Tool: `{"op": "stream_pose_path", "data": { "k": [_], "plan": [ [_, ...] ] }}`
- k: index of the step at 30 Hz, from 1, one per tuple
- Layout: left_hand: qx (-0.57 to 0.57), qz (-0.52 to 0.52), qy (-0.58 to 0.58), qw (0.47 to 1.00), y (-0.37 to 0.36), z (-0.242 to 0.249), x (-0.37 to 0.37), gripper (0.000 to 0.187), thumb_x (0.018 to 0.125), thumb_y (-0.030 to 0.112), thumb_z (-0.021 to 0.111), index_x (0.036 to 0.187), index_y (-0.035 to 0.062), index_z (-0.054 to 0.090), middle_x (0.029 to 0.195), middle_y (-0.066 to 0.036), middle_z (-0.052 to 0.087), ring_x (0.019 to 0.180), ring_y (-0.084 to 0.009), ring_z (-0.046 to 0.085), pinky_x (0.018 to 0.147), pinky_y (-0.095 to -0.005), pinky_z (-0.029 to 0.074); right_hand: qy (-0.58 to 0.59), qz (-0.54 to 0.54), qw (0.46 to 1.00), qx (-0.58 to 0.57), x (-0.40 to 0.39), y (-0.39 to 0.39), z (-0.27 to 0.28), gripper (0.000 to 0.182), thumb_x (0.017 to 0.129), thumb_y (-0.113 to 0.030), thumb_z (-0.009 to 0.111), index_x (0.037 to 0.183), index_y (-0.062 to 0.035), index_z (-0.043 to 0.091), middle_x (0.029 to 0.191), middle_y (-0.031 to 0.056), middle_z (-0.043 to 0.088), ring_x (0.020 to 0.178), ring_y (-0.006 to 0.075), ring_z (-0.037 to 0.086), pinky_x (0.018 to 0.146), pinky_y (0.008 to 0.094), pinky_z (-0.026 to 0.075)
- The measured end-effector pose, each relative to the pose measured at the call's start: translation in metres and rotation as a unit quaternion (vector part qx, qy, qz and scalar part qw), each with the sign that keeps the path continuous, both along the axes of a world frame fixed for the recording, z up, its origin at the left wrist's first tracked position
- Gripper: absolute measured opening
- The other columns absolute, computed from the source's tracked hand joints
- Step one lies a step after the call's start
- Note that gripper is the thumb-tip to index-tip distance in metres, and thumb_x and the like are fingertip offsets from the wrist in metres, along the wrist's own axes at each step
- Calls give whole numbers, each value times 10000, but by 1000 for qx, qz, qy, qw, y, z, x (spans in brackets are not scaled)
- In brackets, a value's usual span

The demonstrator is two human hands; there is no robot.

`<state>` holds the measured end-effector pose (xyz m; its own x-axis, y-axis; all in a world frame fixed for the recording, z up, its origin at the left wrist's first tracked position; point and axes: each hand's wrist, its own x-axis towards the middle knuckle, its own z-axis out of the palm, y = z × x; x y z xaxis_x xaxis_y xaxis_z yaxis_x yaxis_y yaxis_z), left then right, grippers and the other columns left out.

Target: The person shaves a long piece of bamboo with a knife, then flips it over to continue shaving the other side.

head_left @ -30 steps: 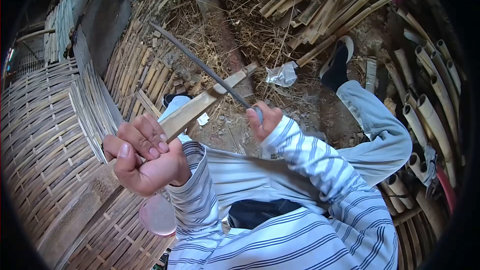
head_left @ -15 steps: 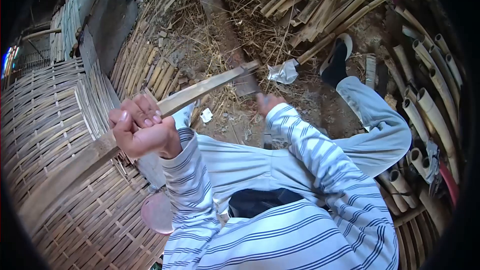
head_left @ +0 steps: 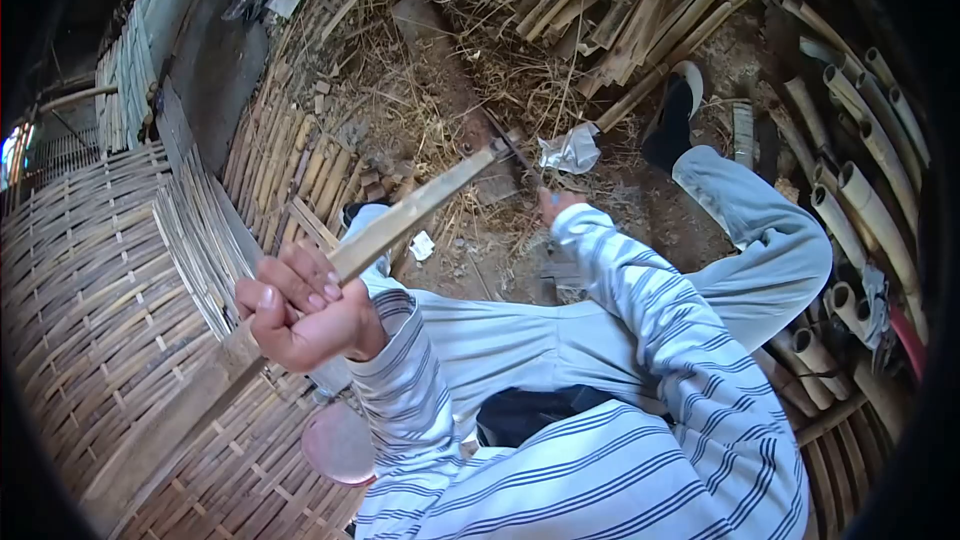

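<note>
A long split bamboo strip (head_left: 430, 202) runs slantwise from the lower left to the middle of the view. My left hand (head_left: 305, 310) is closed around it, knuckles up. Beyond its far end, my right hand (head_left: 560, 202) grips a knife (head_left: 515, 148); the handle is mostly covered by the fingers. The thin dark blade lies at the strip's tip, seemingly against it. Under that tip, a flat wooden board (head_left: 440, 60) rests on the ground among shavings.
Split bamboo pieces (head_left: 640, 10) lie piled at the far side. Bamboo tubes (head_left: 880, 205) stand along the right. A woven bamboo panel (head_left: 90, 310) fills the left. Crumpled white plastic (head_left: 570, 148) lies near the knife, and a pink round object (head_left: 338, 443) beside my left sleeve.
My left hand and the bamboo strip have shifted right and down in view. My right hand has moved slightly right, and the knife blade now shows at the strip's tip.
</note>
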<state>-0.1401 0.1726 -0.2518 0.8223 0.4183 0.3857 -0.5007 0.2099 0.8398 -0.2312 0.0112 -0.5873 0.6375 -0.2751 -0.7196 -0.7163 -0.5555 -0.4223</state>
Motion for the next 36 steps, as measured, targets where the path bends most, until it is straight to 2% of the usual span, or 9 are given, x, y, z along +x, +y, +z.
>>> {"op": "stream_pose_path", "data": {
  "k": [5,8,13,15,16,17,20,23,36],
  "plan": [
    [1,-61,-27,998,7,-4,3,197,750,100,399,578,131,306,415,-4,295,308,-91,228,311,-216,208,23,94,992,78,25,3,128,617,885,-571,356,1123,-47,580,1060,307,571,1011,443,556,913,495,421],
    [8,-111,-48,993,13,-5,-1,194,756,107,412,587,130,320,420,0,312,313,-87,242,320,-211,225,8,-5,999,41,28,22,35,630,879,-582,352,1093,-41,592,1082,314,560,1033,454,540,903,508,420],
    [4,-64,-16,998,4,-3,6,210,752,121,415,573,141,306,417,8,297,315,-81,241,325,-209,222,-36,29,995,91,31,25,77,633,885,-569,348,1092,-25,598,1006,305,589,1030,447,531,920,487,412],
    [23,-44,-10,999,-1,1,9,239,752,140,410,554,162,279,412,21,269,314,-71,218,327,-212,200,-102,-41,994,23,39,33,45,617,893,-557,358,940,-7,636,921,262,622,922,434,570,846,483,441],
    [20,-67,-11,997,8,0,8,247,753,148,415,550,164,275,413,24,264,314,-75,211,332,-215,204,-26,-30,992,118,48,21,40,642,885,-567,358,1067,-4,606,992,320,583,1011,459,531,935,477,403],
    [14,-63,-13,998,11,0,8,248,754,149,415,550,163,275,413,23,264,314,-77,211,333,-215,204,-61,-21,997,47,44,26,37,654,885,-568,358,1060,11,607,997,329,577,1000,469,532,931,476,405],
    [13,-47,-2,999,17,-3,7,248,754,154,416,550,162,276,414,23,265,316,-81,213,338,-215,204,-78,52,987,128,37,24,70,673,881,-584,351,1067,10,606,1026,336,568,1012,480,522,928,482,408],
    [-11,-33,-2,999,20,-3,6,209,742,124,415,567,134,300,415,1,295,312,-87,227,321,-219,213,-33,-15,991,128,40,34,25,667,882,-581,350,1053,7,616,1039,322,572,1015,469,525,927,481,408],
    [-5,-45,3,999,22,-5,3,234,734,153,409,544,171,275,420,25,275,320,-72,208,338,-210,189,-61,30,993,101,40,27,57,659,877,-585,366,1097,-8,595,1043,311,576,1012,447,539,922,480,410]
  ]
}}
